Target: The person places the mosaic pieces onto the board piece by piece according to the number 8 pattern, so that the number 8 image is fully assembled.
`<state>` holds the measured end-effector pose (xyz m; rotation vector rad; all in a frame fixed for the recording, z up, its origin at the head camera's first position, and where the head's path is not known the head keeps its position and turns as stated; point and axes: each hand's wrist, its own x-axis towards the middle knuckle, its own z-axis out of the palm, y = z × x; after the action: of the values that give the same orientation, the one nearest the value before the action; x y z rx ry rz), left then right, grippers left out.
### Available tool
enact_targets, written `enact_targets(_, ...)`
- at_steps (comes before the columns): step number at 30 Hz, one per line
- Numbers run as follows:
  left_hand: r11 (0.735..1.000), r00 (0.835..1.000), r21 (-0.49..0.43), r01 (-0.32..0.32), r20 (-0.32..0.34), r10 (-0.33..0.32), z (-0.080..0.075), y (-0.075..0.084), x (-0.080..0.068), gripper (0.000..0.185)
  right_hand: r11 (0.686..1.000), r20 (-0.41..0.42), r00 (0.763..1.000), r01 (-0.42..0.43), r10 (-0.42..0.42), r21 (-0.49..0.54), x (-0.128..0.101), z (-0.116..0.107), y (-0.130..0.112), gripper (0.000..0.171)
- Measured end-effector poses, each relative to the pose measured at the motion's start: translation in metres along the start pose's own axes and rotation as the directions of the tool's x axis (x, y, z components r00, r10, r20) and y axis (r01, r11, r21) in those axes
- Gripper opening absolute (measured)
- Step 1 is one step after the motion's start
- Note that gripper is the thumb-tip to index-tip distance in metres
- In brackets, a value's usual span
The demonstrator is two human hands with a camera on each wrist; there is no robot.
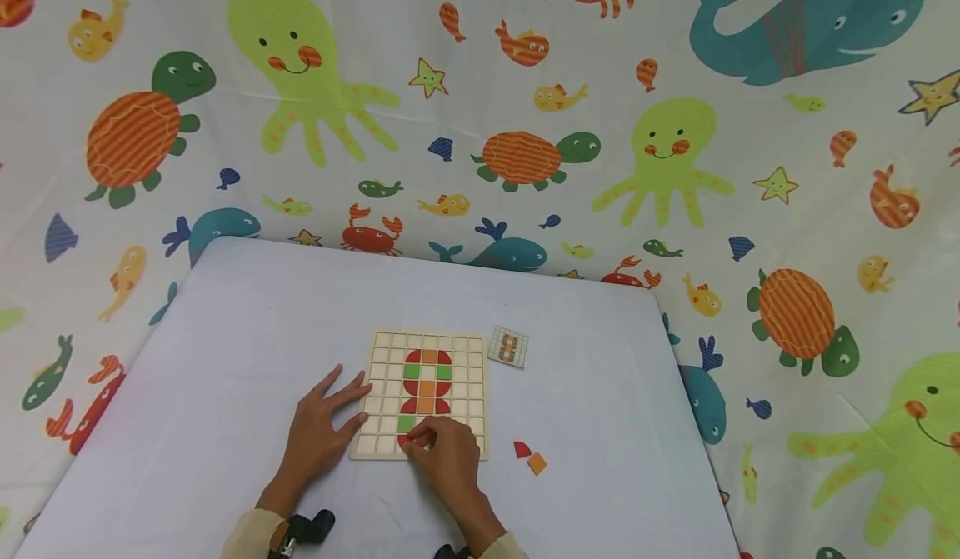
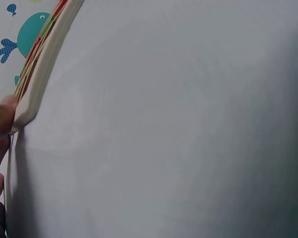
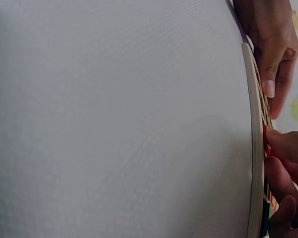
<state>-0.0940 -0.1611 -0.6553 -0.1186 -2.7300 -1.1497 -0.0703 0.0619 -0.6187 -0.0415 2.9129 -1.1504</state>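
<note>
A square wooden grid board [image 1: 472,376] lies on the table, with red, green and orange tiles [image 1: 427,388] set in its middle columns. My left hand [image 1: 322,426] rests at the board's left side with fingers spread, fingertips right at the frame. In the left wrist view, the thumb [image 2: 7,111] meets the corner of the board. Over the bottom row, my right hand [image 1: 447,455] pinches a small red tile [image 1: 405,440] between thumb and fingers. Part of that red tile [image 3: 266,135] shows between the fingertips in the right wrist view; the hand hides nearby cells.
A small pattern card [image 1: 508,347] lies by the board's upper right corner. To the right of my right hand are a loose red quarter-round tile [image 1: 522,450] and an orange square tile [image 1: 536,463]. A sea-animal curtain [image 1: 465,84] hangs behind the white table [image 1: 615,376].
</note>
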Motion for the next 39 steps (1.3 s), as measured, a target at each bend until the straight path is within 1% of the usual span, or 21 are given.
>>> enact_targets(3,1.000,1.000,-0.004,-0.002,0.002,0.002,0.001,-0.001,0.000,0.050,1.000,-0.008,1.000,-0.003,0.003,0.021,-0.002,0.000,0.001,0.018)
enact_targets(8,1.000,1.000,-0.008,0.014,0.019,-0.013,0.002,-0.001,-0.001,0.050,0.995,-0.032,0.999,-0.016,0.019,0.099,-0.005,-0.005,0.007,0.020)
enact_targets(11,1.000,1.000,-0.011,0.021,0.023,-0.020,0.002,0.000,-0.001,0.051,0.987,-0.039,0.998,-0.044,0.050,0.155,-0.005,-0.014,0.014,0.021)
enact_targets(14,1.000,1.000,-0.015,0.019,0.014,-0.019,0.002,0.001,0.000,0.051,0.975,-0.040,0.994,-0.093,0.103,0.204,-0.006,-0.027,0.025,0.020)
enact_targets(17,1.000,1.000,-0.019,0.023,0.017,-0.023,0.001,0.001,0.000,0.051,0.967,-0.057,0.987,-0.134,0.150,0.218,-0.007,-0.042,0.039,0.020)
enact_targets(20,0.999,0.999,-0.017,0.028,0.025,-0.027,0.001,0.001,0.000,0.051,0.968,-0.118,0.978,-0.144,0.171,0.203,-0.011,-0.056,0.055,0.023)
enact_targets(23,0.999,0.999,-0.015,0.035,0.036,-0.034,0.000,0.001,0.001,0.051,0.971,-0.194,0.964,-0.145,0.182,0.188,-0.016,-0.069,0.071,0.025)
enact_targets(25,0.999,0.999,-0.013,0.035,0.038,-0.034,0.000,0.001,0.001,0.051,0.971,-0.227,0.954,-0.157,0.197,0.182,-0.020,-0.077,0.080,0.025)
enact_targets(28,0.999,0.999,-0.014,0.036,0.036,-0.035,-0.001,0.001,0.001,0.051,0.967,-0.253,0.941,-0.187,0.226,0.171,-0.025,-0.087,0.091,0.025)
enact_targets(34,0.999,0.999,-0.012,0.033,0.037,-0.033,-0.002,0.001,0.001,0.051,0.960,-0.300,0.912,-0.261,0.278,0.097,-0.034,-0.100,0.106,0.028)
enact_targets(39,0.999,0.999,-0.008,0.032,0.032,-0.032,-0.001,0.000,0.001,0.052,0.941,-0.302,0.896,-0.338,0.325,0.012,-0.038,-0.105,0.112,0.032)
